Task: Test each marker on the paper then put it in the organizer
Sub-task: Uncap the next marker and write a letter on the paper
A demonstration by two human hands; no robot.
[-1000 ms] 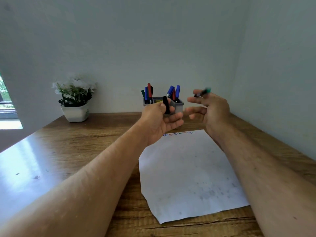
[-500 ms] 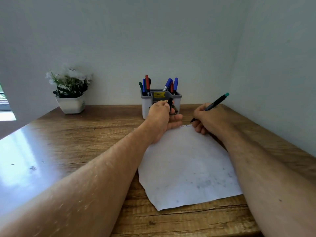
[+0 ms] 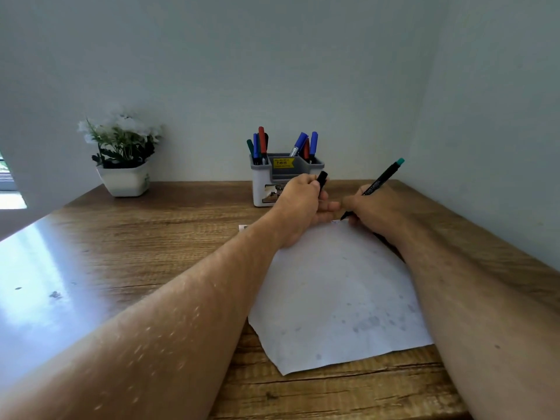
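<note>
- At the far edge of the paper (image 3: 336, 286), our right hand (image 3: 374, 209) grips the marker (image 3: 375, 187) in a writing hold, fingers curled round its barrel, tip down on the sheet and the teal end tilted up and to the right.
- Our left hand (image 3: 298, 204) rests just beside it on the paper's far edge, fingers curled, pinching the black cap (image 3: 322, 179) between thumb and forefinger, the cap poking upward.
- Both forearms reach from the near edge across the wooden counter (image 3: 151, 237), the left crossing diagonally, the right lying along the paper's right side.
- We see the organizer (image 3: 260, 183) just beyond the left hand, against the far wall, with red, blue and green markers standing in its left and right compartments.
- We note a white potted plant (image 3: 122, 159) far left on the counter, well apart from the hands.
</note>
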